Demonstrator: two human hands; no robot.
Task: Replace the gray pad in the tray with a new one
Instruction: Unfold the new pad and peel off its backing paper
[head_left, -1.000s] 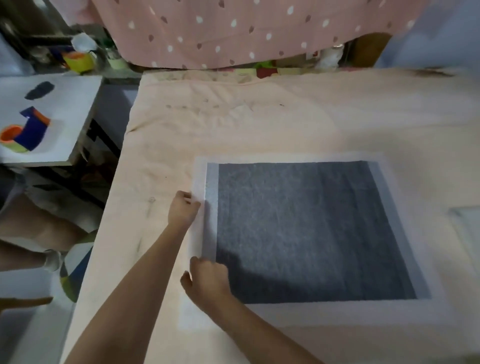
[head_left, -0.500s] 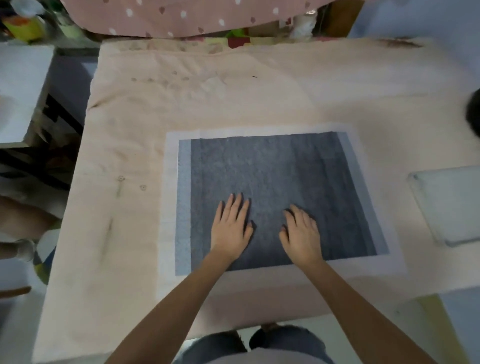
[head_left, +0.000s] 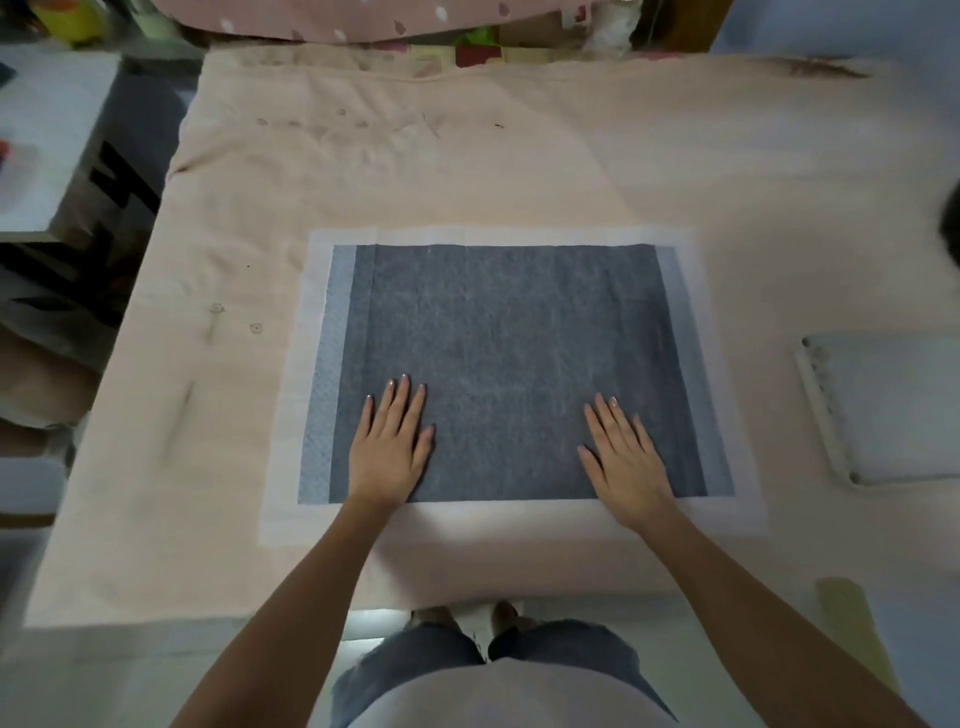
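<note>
We rest our left hand (head_left: 392, 449) and right hand (head_left: 626, 460) flat, fingers straight and slightly spread, on the square gray white-bordered pad (head_left: 511, 332) covering the peach cloth-covered table (head_left: 467, 171)

one head-worn wide-angle view looks steeply down from close above the gray pad (head_left: 511, 364), facing forward across it; the person's own legs show beneath the pad's near edge.

I see a table (head_left: 467, 171) draped in a stained peach cloth (head_left: 675, 156). On it lies a gray pad (head_left: 509, 338), spread flat. A pale tray (head_left: 883, 410) sits well apart, toward the right.
</note>
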